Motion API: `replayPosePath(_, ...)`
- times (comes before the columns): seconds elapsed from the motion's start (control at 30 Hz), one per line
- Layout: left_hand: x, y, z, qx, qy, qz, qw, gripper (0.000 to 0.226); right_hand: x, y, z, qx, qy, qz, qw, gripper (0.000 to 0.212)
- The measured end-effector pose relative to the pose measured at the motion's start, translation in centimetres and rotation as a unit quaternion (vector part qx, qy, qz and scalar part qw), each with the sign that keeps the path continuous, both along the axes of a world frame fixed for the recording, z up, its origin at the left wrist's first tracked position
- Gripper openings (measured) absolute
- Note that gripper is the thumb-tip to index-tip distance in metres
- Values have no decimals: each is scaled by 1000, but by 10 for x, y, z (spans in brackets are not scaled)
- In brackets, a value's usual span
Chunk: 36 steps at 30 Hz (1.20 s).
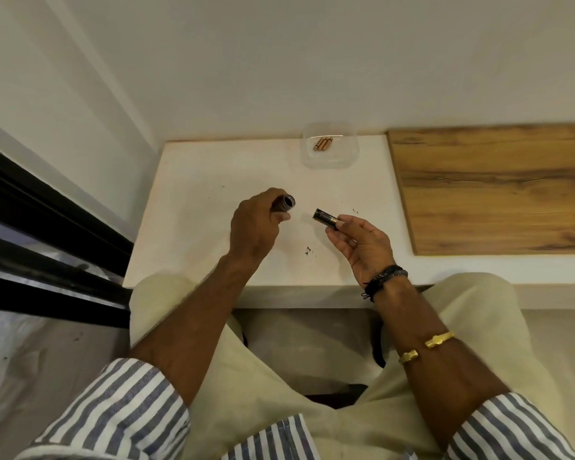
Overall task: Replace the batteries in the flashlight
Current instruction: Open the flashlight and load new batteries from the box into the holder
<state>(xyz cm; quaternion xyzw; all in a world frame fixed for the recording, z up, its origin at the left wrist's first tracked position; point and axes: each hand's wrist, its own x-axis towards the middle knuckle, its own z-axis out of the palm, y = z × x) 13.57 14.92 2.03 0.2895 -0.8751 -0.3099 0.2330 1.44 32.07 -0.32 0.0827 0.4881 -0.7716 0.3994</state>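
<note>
My left hand (253, 227) is wrapped around the dark flashlight body (285, 204), whose open end points right. A short gap to its right, my right hand (362, 244) pinches a black battery holder (326, 219) with batteries in it, its free end aimed at the flashlight's opening. Both hover just over the white table (206, 194). At the table's back edge a clear plastic container (329, 159) holds three copper-coloured batteries (323, 144).
A wooden board (498, 187) covers the table's right side. Small dark specks (309, 251) lie on the table between my hands. A black window frame (47, 210) runs along the left. My knees sit under the front edge.
</note>
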Motion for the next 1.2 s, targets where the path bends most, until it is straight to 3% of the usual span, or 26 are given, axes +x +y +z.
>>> replayPosePath(0.13, -16, -4, -6, 93, 66, 60, 992, 21, -2, -1, -4, -8, -11, -29, 999, 14)
replayPosePath(0.37, -38, -6, -8, 114, 95, 119, 982, 21, 0, -5, -3, -21, -13, -44, 999, 16)
replayPosePath(1.03, -52, -12, -21, 104, 5, 96, 990, 30, -3, -3, -4, -17, -21, -54, 998, 19)
replayPosePath(1.2, -40, -3, -14, 183, 35, 122, 975, 55, -2, -4, -2, -21, -18, -52, 998, 17)
